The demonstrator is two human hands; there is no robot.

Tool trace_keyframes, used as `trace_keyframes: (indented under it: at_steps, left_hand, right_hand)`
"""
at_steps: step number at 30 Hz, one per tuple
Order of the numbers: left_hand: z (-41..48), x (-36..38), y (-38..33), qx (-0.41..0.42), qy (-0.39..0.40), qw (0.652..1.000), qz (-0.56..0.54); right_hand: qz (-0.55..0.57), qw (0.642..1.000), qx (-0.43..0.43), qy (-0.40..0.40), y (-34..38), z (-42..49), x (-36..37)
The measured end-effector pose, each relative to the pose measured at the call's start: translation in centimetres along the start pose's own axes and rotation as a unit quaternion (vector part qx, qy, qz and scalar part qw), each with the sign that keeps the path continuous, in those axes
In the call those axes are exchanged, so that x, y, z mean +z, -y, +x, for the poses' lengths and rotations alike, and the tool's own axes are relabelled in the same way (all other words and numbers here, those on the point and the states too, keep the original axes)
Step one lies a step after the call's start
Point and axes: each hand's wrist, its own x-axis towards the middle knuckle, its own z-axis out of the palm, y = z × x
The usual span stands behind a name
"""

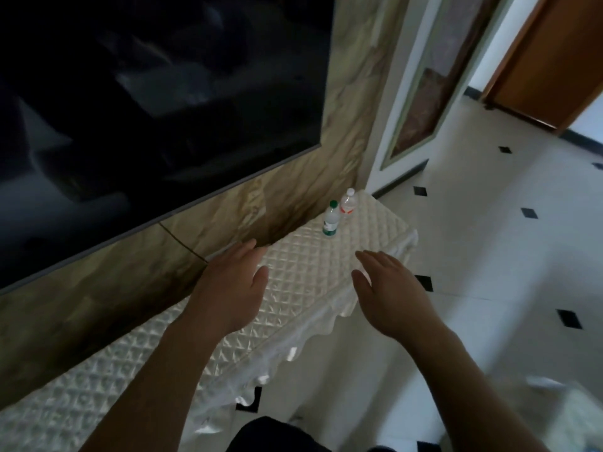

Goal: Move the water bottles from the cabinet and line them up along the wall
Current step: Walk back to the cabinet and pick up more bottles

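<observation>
Both my hands are empty: my left hand [228, 288] hovers over the quilted white cover [303, 256] of the cabinet with its fingers straight and loosely together, and my right hand [391, 288] hangs just past the cover's near, frilled edge, palm down and fingers relaxed. I hold nothing in either. The water bottles stand upright at the far end of the cabinet top, well apart from my hands. One has a green cap and a green label [330, 221], the other a white cap and a red label [347, 203]. They stand just beside each other and close to the marbled wall [293, 197] under the dark television [146, 93]. I count two bottles, two hands, one cabinet top; I see no other bottle here or on the tiled floor [489, 256]. I judge I am between carries, with a reach not yet begun. The next move calls for leaning toward the far end and closing my fingers round one bottle's body, low enough that it stays upright and does not knock its neighbour over.
</observation>
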Motion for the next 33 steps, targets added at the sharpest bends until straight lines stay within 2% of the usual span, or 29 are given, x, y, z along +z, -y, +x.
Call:
trace_keyframes:
  at_steps: [13, 20, 26, 33]
  left_hand:
    - [12.1, 4.5, -14.4, -0.081, -0.039, 0.996, -0.013]
    - [16.8, 7.3, -21.6, -0.132, -0.054, 0.989, -0.043]
    - [19.8, 8.4, -24.4, -0.168, -0.080, 0.982, -0.039]
    - [24.8, 10.1, -24.3, -0.206, -0.091, 0.972, -0.060]
  right_hand:
    - [0.025, 0.997, -0.076, 0.018, -16.1, 12.4, -7.1]
    - [0.024, 0.992, -0.111, 0.053, -24.1, 17.5, -11.1]
    - [0.033, 0.986, -0.146, 0.077, -27.4, 22.0, -12.4]
    - [0.009, 0.979, -0.179, 0.101, -29.0, 28.6, -11.9]
